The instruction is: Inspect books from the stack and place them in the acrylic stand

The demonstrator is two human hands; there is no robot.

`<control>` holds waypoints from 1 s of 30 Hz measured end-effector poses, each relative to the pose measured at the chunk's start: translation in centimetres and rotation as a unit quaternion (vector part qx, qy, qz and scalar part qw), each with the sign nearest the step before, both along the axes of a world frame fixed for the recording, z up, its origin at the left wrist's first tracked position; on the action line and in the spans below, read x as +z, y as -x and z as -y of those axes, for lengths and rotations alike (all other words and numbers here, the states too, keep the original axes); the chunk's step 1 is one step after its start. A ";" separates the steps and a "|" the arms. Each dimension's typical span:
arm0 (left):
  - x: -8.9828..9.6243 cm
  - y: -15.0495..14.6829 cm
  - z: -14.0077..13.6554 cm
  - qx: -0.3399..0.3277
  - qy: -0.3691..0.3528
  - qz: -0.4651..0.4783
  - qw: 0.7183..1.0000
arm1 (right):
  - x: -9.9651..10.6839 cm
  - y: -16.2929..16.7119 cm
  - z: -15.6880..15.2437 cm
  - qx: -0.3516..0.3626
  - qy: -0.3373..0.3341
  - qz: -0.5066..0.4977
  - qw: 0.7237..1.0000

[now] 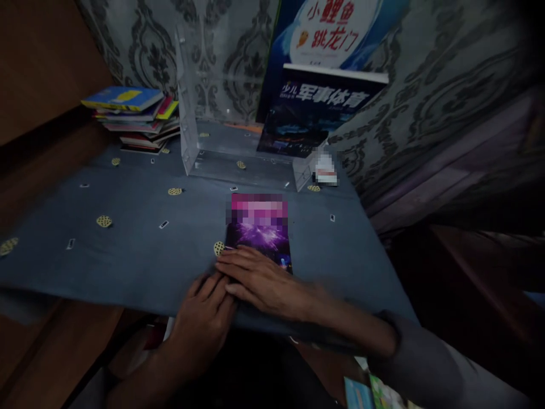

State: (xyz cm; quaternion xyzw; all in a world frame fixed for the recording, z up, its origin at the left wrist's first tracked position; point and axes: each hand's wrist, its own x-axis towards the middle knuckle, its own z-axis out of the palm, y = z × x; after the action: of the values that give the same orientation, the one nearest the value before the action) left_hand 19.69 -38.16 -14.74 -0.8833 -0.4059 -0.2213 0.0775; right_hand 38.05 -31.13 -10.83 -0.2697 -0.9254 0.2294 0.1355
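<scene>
A small book or booklet (258, 234) with a purple cover showing bright bursts lies flat on the patterned cloth; its upper part is blurred out. Across its lower end rests my right hand (264, 284), flat, fingers stretched to the left and nothing gripped. My left hand (208, 312) lies at the front edge of the table, beside the book's lower left corner. Its fingers are slightly bent and rest on the cloth, their tips close to those of my right hand. The lower edge of the book is hidden by my hands.
Behind the book stands a clear plastic rack (242, 167). A dark blue book (315, 113) leans upright in it, before a larger blue book (327, 34). At back left is a stack of books (136, 116). A blurred white object (326, 169) sits right of the rack.
</scene>
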 end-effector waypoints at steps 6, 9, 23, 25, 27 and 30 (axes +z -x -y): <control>-0.3 0.1 -0.6 -0.002 -0.039 0.027 0.999 | -1.8 -0.3 -5.7 -0.008 -0.021 0.010 1.000; -0.1 0.1 -0.9 -0.009 -0.044 0.031 0.999 | -2.6 -0.7 -9.1 -0.035 -0.047 0.008 0.998; 1.5 -0.4 -2.3 -0.007 -0.038 -0.038 0.999 | -5.6 -9.2 -11.9 -0.218 -0.089 -0.071 0.969; 2.0 -0.6 -2.9 -0.006 -0.040 -0.058 0.997 | -5.4 -10.0 -11.0 -0.236 -0.090 -0.076 0.965; 2.5 -0.7 -3.5 -0.008 -0.041 -0.077 0.996 | -4.9 -10.4 -10.2 -0.255 -0.088 -0.074 0.960; 3.0 -0.6 -4.5 -0.013 -0.040 -0.096 0.994 | -3.9 -10.3 -8.8 -0.298 -0.088 -0.063 0.948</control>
State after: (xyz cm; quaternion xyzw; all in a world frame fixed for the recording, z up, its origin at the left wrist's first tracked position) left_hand 20.30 -33.70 -11.70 -0.9017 -0.3763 -0.1524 0.1485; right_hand 48.38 -22.37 -14.78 -0.5053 -0.8089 0.1123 0.2788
